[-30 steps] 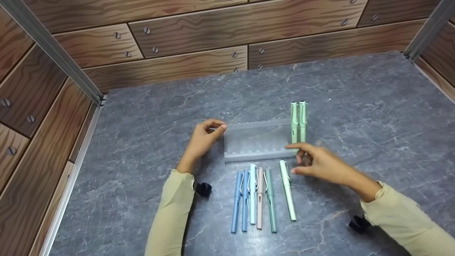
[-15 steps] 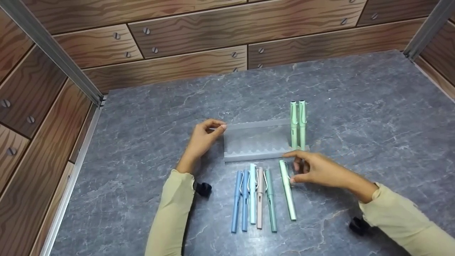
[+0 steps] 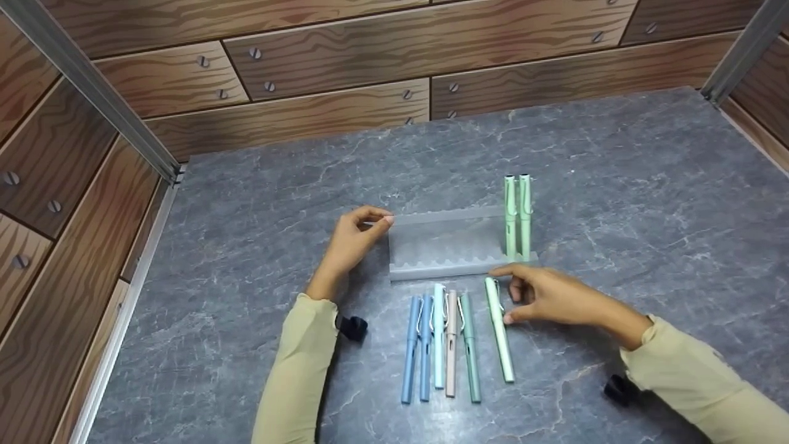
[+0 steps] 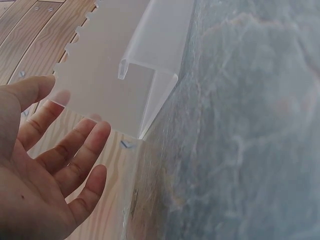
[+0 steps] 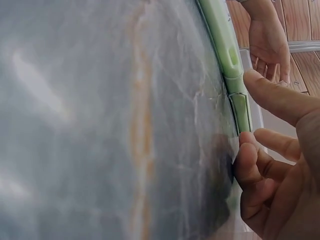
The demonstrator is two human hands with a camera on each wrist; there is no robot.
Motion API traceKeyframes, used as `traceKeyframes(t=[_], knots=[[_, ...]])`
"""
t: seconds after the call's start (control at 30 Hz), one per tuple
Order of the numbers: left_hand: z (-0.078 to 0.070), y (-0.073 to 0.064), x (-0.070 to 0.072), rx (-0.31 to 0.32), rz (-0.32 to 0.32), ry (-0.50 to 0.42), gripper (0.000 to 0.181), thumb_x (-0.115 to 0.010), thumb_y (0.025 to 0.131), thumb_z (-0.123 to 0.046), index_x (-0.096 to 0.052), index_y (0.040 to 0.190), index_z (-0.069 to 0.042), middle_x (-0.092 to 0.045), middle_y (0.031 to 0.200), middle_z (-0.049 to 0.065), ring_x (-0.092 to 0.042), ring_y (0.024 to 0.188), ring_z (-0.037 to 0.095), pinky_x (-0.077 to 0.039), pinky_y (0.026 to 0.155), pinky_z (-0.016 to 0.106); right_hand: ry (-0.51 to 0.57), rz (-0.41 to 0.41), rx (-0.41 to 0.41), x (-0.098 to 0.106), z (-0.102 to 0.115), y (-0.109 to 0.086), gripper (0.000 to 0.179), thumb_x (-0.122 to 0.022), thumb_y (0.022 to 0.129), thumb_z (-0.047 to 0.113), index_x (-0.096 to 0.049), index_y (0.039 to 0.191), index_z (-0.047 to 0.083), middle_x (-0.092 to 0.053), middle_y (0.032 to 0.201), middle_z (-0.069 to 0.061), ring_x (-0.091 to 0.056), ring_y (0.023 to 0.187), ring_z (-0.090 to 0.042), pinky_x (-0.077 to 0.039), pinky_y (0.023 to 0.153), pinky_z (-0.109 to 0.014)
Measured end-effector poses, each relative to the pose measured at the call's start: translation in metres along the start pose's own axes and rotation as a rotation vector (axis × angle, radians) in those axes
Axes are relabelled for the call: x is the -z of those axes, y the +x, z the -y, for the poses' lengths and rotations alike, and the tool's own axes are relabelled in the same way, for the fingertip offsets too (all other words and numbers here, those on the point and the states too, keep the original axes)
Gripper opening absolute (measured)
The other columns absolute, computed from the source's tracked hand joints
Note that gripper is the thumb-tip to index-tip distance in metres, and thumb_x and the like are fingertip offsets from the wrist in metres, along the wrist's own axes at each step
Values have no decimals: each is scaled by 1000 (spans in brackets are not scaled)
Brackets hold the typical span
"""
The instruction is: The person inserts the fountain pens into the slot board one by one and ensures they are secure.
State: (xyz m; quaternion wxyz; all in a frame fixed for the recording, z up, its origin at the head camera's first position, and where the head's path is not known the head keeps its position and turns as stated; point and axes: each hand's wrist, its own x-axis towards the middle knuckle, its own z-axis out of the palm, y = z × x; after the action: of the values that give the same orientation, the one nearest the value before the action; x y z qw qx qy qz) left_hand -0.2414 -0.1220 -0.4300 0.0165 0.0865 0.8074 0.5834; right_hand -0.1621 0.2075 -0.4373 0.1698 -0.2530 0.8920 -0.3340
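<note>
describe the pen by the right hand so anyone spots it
On the grey table, find the translucent rack. In front of its right end, by the right hand, lies a pale green pen. Unlike the two racked green pens and the row of five, it lies alone.

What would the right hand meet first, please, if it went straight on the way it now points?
Most likely the loose light green pen, lying just beside the right hand on its thumb side; depth is unclear, so the two may be touching.
</note>
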Motion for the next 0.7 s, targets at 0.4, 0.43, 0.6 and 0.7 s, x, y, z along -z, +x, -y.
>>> traceKeyframes(t=[0.4,0.43,0.6,0.7], knots=[[0,1,0,6,-9,9,20,-66,91,-20,-71,104,-5,-70,103,14,-67,90,25,-53,72,26,-25,10,31,0,-1,2,76,-80,75,36,-48,138,7,-57,85,2,-47,69,-5,-45,61,-21],[-1,1,0,8,-9,11,20,-66,91,-20,-71,104,-5,-70,103,14,-67,90,25,-53,72,26,-27,13,32,0,-1,2,76,-79,76,36,-48,138,6,-57,85,2,-47,69,-5,-45,62,-21],[-1,1,0,3,-12,13,20,-67,91,-20,-71,104,-4,-70,102,14,-67,89,24,-53,72,27,-38,29,41,1,-1,4,74,-79,77,34,-48,138,5,-56,85,3,-46,69,-4,-45,61,-20],[-1,0,0,5,-11,11,20,-67,91,-20,-71,104,-5,-70,102,13,-67,90,25,-54,72,27,-42,40,43,1,-2,4,72,-78,78,31,-47,138,5,-55,85,3,-46,70,-4,-45,61,-20]])
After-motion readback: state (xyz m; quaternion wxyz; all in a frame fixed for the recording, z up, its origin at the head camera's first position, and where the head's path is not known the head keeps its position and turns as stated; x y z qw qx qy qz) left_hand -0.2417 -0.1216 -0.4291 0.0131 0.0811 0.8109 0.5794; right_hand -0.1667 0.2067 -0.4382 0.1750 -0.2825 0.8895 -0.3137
